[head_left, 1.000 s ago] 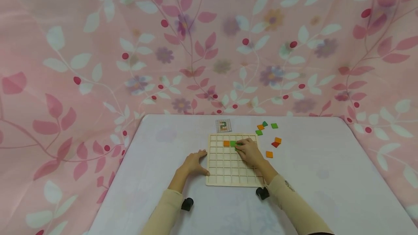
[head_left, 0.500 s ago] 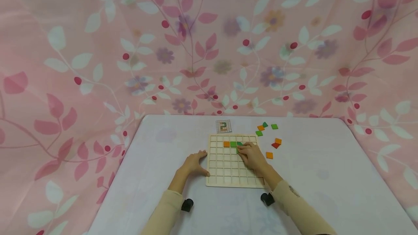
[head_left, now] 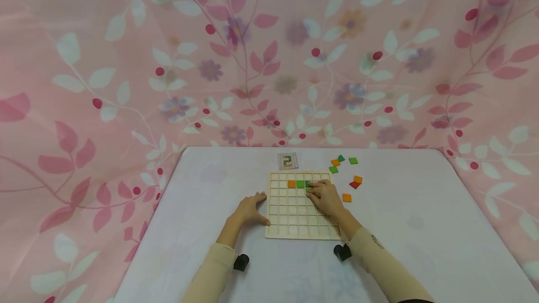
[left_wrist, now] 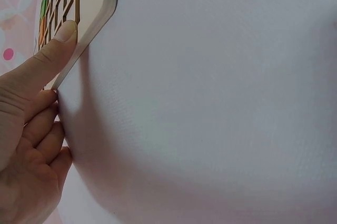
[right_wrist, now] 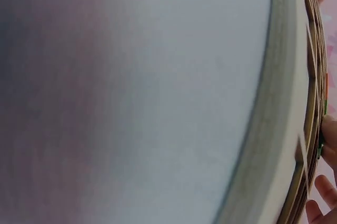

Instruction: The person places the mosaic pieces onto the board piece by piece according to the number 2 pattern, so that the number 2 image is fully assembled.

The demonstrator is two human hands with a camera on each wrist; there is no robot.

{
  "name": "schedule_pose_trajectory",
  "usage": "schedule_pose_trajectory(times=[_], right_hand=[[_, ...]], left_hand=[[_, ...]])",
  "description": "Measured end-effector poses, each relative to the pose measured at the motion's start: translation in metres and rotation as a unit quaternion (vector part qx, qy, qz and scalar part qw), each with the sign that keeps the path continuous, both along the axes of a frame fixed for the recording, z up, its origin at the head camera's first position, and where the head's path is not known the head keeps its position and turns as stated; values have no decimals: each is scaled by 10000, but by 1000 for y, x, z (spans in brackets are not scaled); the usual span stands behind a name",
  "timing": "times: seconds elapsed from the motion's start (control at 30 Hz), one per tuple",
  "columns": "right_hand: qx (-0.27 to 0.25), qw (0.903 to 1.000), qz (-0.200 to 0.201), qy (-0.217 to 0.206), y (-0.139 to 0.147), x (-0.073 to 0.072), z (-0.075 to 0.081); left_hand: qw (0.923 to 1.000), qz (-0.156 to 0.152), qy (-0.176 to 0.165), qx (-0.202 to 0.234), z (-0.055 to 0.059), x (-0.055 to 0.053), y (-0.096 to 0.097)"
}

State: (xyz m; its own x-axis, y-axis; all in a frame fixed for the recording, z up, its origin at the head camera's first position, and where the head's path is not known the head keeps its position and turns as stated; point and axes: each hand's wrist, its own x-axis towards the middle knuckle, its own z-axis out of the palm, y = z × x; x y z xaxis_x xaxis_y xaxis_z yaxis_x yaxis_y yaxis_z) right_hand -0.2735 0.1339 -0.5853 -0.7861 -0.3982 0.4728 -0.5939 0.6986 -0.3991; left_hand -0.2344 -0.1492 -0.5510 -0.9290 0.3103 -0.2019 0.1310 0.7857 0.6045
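Observation:
A square wooden grid board (head_left: 288,221) lies on the table. My left hand (head_left: 247,211) steadies its left edge; in the left wrist view the thumb (left_wrist: 50,58) rests on the rim, with the other fingers loosely bent beside it. My right hand (head_left: 327,198) is over the upper right cells, its fingertips pinching a dark green tile (head_left: 308,183). Left of it in the same row sit a light green tile (head_left: 300,183) and an orange tile (head_left: 291,183). Another light green tile (head_left: 309,191) shows below, partly hidden by the fingers.
Behind the board lies a small pattern card (head_left: 287,161) with a coloured figure on a grid. Several loose tiles are scattered to the right, among them a green one (head_left: 353,161), a red one (head_left: 354,185) and an orange one (head_left: 347,198). A flowered cloth (head_left: 286,83) hangs behind the table.
My right hand has shifted slightly right, and the dark green tile now shows in the row beside the light green one. The left hand stays at the board's edge.

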Motion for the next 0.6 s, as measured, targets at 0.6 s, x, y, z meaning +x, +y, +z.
schedule_pose_trajectory(times=[0.6], right_hand=[[-656,9822,-1499,-921,66,-38,3]], left_hand=[[9999,-41,92,-31,-2,0,-2]])
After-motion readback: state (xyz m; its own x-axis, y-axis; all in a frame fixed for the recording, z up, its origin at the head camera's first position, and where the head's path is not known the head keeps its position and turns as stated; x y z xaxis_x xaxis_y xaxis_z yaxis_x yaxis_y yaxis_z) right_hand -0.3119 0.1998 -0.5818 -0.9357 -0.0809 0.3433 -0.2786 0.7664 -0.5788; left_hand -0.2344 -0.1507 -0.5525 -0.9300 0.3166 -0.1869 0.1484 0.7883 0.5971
